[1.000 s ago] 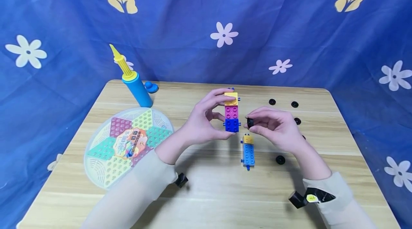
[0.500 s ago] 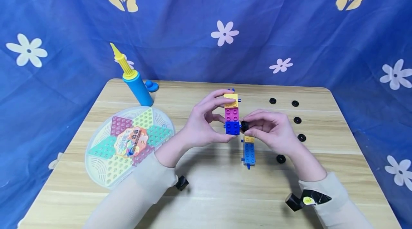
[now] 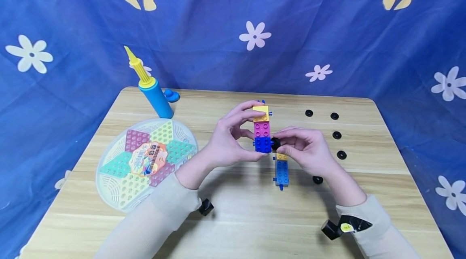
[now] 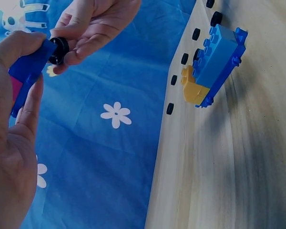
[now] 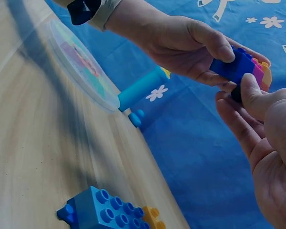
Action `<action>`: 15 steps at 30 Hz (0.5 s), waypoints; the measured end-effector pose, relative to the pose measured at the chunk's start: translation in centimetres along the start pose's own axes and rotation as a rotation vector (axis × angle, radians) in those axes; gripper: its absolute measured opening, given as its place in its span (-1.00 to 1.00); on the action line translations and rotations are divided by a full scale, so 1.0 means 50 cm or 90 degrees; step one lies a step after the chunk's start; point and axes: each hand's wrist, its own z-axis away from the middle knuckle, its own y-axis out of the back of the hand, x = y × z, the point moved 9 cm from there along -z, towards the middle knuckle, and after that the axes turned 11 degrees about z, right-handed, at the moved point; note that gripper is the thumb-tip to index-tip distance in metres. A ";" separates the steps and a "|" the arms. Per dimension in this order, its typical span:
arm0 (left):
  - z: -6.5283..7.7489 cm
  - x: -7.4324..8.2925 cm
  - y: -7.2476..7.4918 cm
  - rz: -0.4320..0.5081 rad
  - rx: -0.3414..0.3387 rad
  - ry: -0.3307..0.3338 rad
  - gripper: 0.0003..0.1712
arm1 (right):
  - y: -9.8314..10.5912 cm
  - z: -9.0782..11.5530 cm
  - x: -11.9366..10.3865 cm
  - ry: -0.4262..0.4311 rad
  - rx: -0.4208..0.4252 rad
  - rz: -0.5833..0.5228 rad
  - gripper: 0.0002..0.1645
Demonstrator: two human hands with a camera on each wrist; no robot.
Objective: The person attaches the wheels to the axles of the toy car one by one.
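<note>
My left hand (image 3: 229, 137) grips a toy car built of yellow, pink and dark blue bricks (image 3: 262, 129), held up above the table, thumb at its near end and fingers over its far end. Blue axle pegs stick out from its sides. Between thumb and fingers, my right hand (image 3: 306, 145) pinches a small black wheel (image 3: 276, 143) right at the peg on the dark blue brick's right side. The left wrist view also has this wheel (image 4: 59, 50) against the blue end. Below the hands a second car of light blue and yellow bricks (image 3: 282, 173) lies on the table without wheels.
Several loose black wheels (image 3: 336, 135) lie on the right of the wooden table (image 3: 247, 218). At left are a round Chinese checkers board (image 3: 120, 190) and a blue and yellow hand pump (image 3: 156, 99), with a small blue piece (image 3: 172, 96) beside it. A blue curtain (image 3: 204, 28) hangs behind.
My right hand has moved left, bringing the wheel from beside the car to the dark blue brick's peg. The left hand keeps its hold, and the car has shifted very slightly.
</note>
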 end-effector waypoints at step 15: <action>0.006 -0.016 -0.006 0.018 0.008 0.025 0.00 | 0.001 -0.001 -0.028 0.048 0.031 0.075 -0.75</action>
